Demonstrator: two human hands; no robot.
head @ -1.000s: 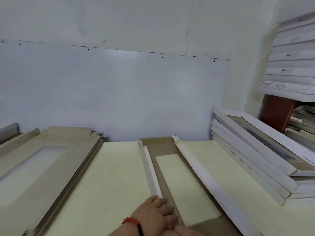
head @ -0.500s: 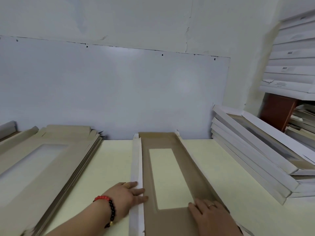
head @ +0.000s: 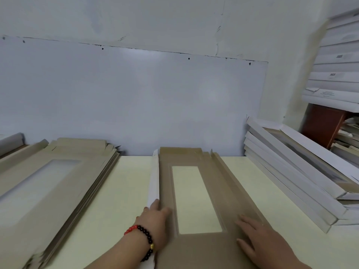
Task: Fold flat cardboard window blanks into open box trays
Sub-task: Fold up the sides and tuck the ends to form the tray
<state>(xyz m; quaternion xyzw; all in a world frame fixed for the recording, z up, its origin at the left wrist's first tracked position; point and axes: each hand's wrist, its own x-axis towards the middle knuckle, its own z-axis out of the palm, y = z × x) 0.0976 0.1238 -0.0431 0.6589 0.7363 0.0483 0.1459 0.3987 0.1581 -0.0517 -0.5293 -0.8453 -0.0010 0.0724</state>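
Note:
A brown cardboard window blank (head: 196,156) lies lengthwise on the pale yellow table (head: 134,181). The table shows through its cut-out. Its left side flap (head: 154,177) stands upright with the white face outward. My left hand (head: 155,220), wearing a red and black bead bracelet, holds the near part of that flap, thumb on the brown inside. My right hand (head: 260,239) lies flat with straight fingers on the blank's near right part. The right side flap (head: 223,169) is raised only slightly.
A stack of flat brown window blanks (head: 48,183) fills the left of the table. Several folded white trays (head: 291,171) lean in a pile at the right. More white boxes (head: 338,74) stand on a shelf above them. A wall panel closes the back.
The left flap has gone from lying flat to standing upright under my left hand. The right flap dropped from upright to nearly flat. My right hand slid right across the blank.

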